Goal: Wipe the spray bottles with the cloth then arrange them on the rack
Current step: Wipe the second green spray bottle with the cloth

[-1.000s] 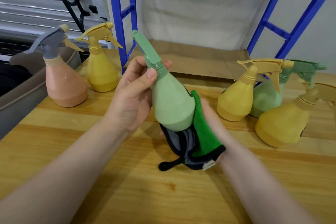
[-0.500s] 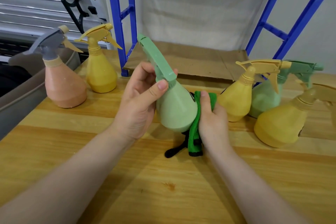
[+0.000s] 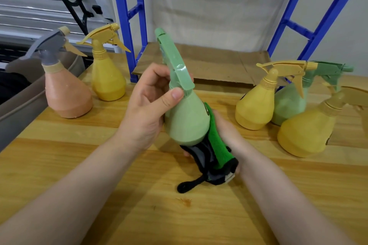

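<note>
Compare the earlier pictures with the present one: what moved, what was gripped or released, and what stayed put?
The right hand slid the green cloth up the side of the green bottle, then back down under its base. Nothing was newly gripped or released: the left hand keeps holding the bottle's neck. The five other bottles on the table stayed put.

No text, label, brand, number or sign can be read anywhere here. The green spray bottle [image 3: 187, 117] carries a small dark mark on its side at about 3 o'clock, half hidden by the cloth [image 3: 217, 145], too little of it showing to tell whether it is lettering. The cloth has a pale tag at its lower corner, but nothing on it is legible.
</note>
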`<state>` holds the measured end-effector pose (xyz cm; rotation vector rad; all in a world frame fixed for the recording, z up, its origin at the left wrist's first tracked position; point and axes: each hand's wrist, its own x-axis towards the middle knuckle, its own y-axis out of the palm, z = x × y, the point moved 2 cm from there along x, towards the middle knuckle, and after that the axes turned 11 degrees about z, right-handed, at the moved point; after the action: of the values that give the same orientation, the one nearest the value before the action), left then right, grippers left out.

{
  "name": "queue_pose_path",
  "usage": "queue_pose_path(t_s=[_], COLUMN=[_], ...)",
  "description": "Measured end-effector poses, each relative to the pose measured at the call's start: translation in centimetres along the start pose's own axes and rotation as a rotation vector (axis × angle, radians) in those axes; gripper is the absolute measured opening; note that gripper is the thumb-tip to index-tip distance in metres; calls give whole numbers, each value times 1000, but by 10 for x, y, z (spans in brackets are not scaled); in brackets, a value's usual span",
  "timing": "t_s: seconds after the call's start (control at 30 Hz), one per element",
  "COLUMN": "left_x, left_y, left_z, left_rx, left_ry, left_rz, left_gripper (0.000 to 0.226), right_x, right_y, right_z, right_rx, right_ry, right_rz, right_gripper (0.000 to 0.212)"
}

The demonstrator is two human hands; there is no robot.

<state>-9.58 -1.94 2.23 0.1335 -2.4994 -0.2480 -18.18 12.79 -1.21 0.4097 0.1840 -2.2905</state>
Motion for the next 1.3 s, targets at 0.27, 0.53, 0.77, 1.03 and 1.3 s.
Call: queue_pose_path(t_s=[0.27, 0.53, 0.77, 1.03, 1.3], left_x=[0, 1, 3, 0, -3], left_y=[-1, -4, -11, -10, 5], left_z=[-1, -1, -2, 7, 9], left_rx=[44, -13, 261, 938, 1304], left_ry=[-11, -2, -13, -3, 69], left_rz=[66, -65, -136, -95, 126], left_gripper=[24, 16, 24, 26, 30], right_x=[0, -5, -13, -25, -16], right_y=[7, 4, -7, 4, 10], right_z=[-1, 12, 23, 30, 19], right_rx=[-139, -247, 316, 272, -452], right_ry=[72, -120, -279, -537, -811], right_rz=[-72, -233, -292, -229, -305], right_gripper=[65, 54, 42, 54, 27])
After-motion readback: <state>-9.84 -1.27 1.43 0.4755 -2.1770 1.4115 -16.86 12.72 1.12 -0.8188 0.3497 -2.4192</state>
